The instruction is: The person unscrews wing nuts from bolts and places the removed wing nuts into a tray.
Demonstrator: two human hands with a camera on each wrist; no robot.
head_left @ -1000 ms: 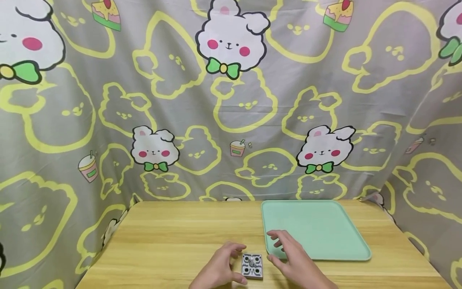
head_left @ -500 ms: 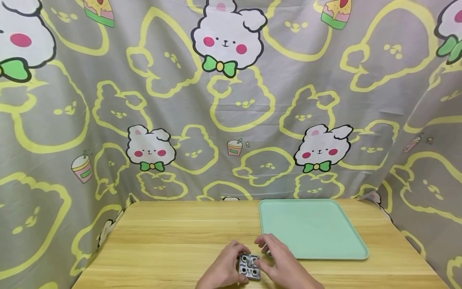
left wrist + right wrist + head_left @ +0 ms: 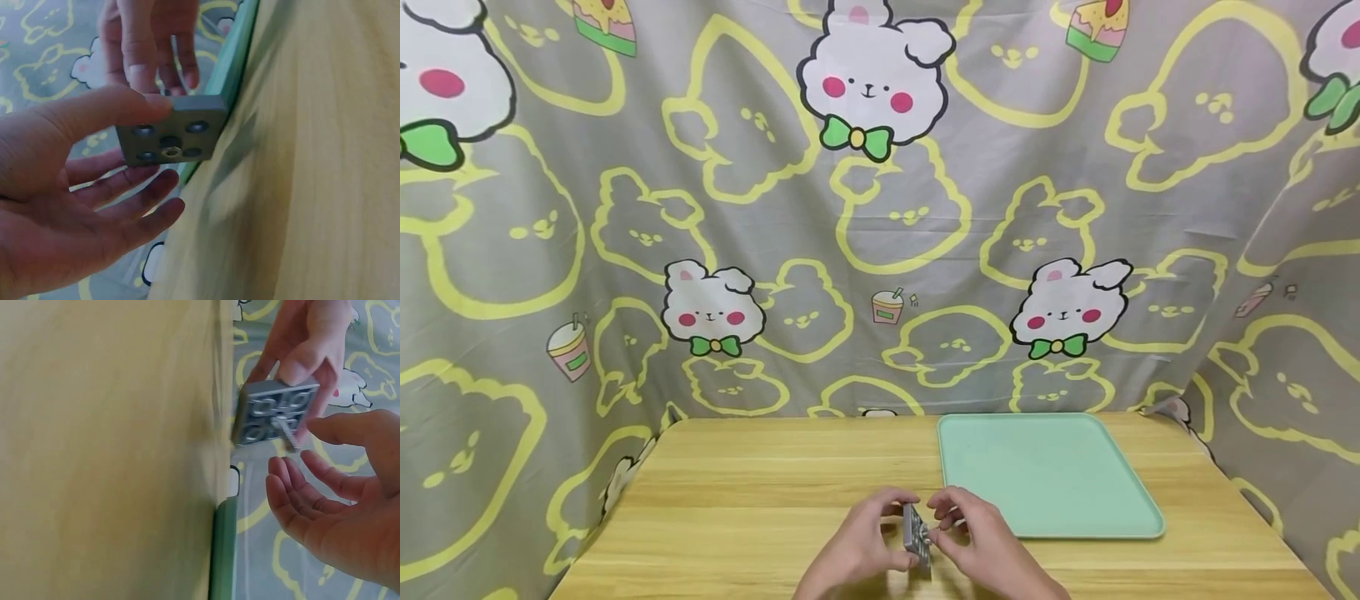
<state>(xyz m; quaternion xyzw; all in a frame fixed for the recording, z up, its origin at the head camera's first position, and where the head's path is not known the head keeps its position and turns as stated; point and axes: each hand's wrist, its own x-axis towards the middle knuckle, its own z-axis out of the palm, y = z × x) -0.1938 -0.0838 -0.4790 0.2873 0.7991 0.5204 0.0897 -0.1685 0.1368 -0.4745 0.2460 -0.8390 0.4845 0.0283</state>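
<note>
Left grip (image 3: pixel 863 540) pinching metal block (image 3: pixel 176 122) by its edges, right grip (image 3: pixel 983 542) unclenched beside screw (image 3: pixel 287 433), green tray (image 3: pixel 1051 475) near.

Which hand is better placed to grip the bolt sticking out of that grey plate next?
Probably the right hand: it is close to the free end of the threaded bolt, which points toward it. The left hand is occupied gripping the grey plate by its edges.
</note>
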